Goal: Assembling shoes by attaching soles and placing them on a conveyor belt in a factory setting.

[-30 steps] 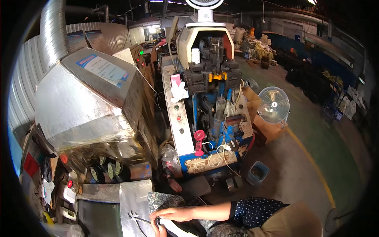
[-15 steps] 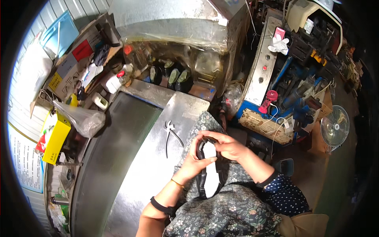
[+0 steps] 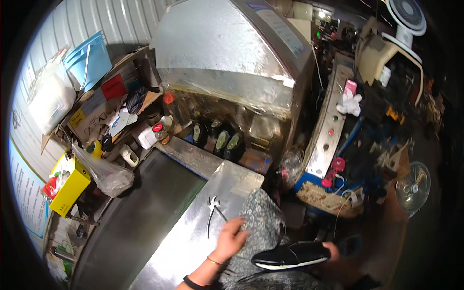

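Now the left hand (image 3: 234,238) is resting flat, fingers spread and holding nothing, on the grey cloth (image 3: 261,227) draped over the steel table (image 3: 193,241), seemingly pinning it down. Just left of it the pliers (image 3: 212,208) are lying within reach. Well to its right, the right hand (image 3: 332,251) is gripping a black shoe (image 3: 290,255) by one end, sole edge showing.

The right hand (image 3: 332,251) is mostly hidden behind the shoe (image 3: 291,255), lower right of centre. The left forearm is cut off by the bottom edge.
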Tool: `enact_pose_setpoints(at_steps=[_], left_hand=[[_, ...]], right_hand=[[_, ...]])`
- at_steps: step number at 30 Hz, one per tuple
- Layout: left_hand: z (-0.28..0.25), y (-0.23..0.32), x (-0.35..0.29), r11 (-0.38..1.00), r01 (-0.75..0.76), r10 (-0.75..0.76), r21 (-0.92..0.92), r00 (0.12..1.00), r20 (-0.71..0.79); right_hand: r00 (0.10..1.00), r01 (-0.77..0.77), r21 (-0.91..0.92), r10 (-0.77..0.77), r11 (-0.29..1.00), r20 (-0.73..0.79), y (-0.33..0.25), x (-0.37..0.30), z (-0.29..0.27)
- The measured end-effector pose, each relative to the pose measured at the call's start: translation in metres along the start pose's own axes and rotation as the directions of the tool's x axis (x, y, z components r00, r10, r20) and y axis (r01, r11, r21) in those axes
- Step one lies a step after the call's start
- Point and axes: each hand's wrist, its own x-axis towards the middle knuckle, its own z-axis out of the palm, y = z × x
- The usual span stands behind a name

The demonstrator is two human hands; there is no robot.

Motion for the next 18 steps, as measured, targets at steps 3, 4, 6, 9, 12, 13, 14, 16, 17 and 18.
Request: enact_pose_setpoints(at_steps=[3, 4, 6, 9, 12, 13, 14, 16, 17, 18], left_hand=[[-0.027, -0.087, -0.009, 0.896, 0.096, -0.016, 0.434, 0.983, -0.185], [-0.033, -0.098, -0.011, 0.844, 0.077, 0.054, 0.531, 0.973, -0.225], [-0.040, -0.104, -0.021, 0.782, -0.002, 0.093, 0.623, 0.989, -0.114], [-0.038, -0.100, -0.020, 0.781, 0.092, 0.011, 0.618, 0.987, -0.161], [-0.032, -0.092, -0.008, 0.789, 0.079, 0.013, 0.610, 0.989, -0.146], [-0.042, -0.092, -0.018, 0.771, 0.111, 0.004, 0.627, 0.984, -0.179], [-0.040, -0.092, -0.015, 0.776, 0.100, 0.013, 0.623, 0.985, -0.174], [-0.038, -0.092, -0.007, 0.783, 0.081, 0.019, 0.616, 0.988, -0.154], [-0.036, -0.093, -0.005, 0.785, 0.076, 0.019, 0.615, 0.989, -0.146], [-0.036, -0.094, -0.004, 0.783, 0.077, 0.016, 0.617, 0.990, -0.144]], right_hand=[[0.983, 0.179, -0.060, -0.177, 0.982, 0.039, -0.018, 0.008, 0.060], [0.954, 0.023, 0.246, -0.095, 0.969, 0.285, -0.033, 0.037, 0.055], [0.950, 0.211, 0.090, -0.226, 0.973, 0.214, -0.069, 0.076, 0.108], [0.854, 0.494, -0.056, -0.471, 0.868, 0.222, -0.109, 0.152, 0.188], [0.384, 0.731, -0.681, -0.849, 0.040, 0.363, -0.123, 0.299, 0.208], [0.589, 0.586, -0.810, -0.702, 0.030, 0.401, -0.114, 0.305, 0.257], [0.781, 0.378, -0.922, -0.506, -0.084, 0.366, -0.121, 0.336, 0.268], [0.806, 0.164, -0.982, -0.562, -0.090, 0.186, -0.114, 0.383, 0.290], [0.818, 0.198, -0.972, -0.525, -0.126, 0.235, -0.120, 0.402, 0.285], [0.829, 0.239, -0.957, -0.478, -0.163, 0.288, -0.124, 0.411, 0.288]])
